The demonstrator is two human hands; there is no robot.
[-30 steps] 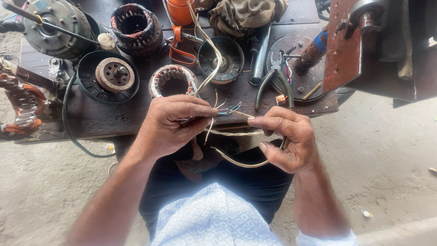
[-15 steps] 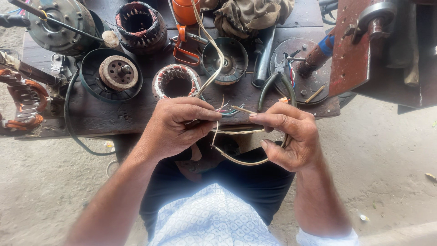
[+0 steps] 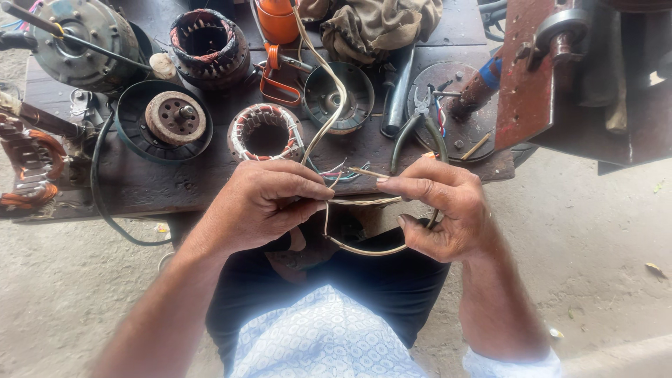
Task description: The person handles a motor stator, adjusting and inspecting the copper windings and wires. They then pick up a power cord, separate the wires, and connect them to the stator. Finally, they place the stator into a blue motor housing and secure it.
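Observation:
My left hand (image 3: pixel 262 204) pinches a cream-coloured cable (image 3: pixel 329 98) near its stripped end, where several thin coloured wires (image 3: pixel 343 171) fan out. My right hand (image 3: pixel 441 206) pinches one thin wire end (image 3: pixel 364 171) between thumb and forefinger, just right of the left fingertips. The cable loops down below both hands and runs up over the low dark workbench (image 3: pixel 175 185) to the back. A wound motor stator (image 3: pixel 264 131) with red and white coils lies on the bench just beyond my left hand.
On the bench lie a grey motor housing (image 3: pixel 80 42), a second stator (image 3: pixel 208 40), a round rotor plate (image 3: pixel 175 117), a metal end cover (image 3: pixel 339 96), orange-handled scissors (image 3: pixel 278 77), pliers (image 3: pixel 420 133), a rag (image 3: pixel 381 24). A rusty metal machine (image 3: pixel 560 77) stands at right. Copper coils (image 3: pixel 28 164) sit left.
The hands have stayed together on the wires; the fingers have shifted slightly along the wire ends. The view has moved a little closer.

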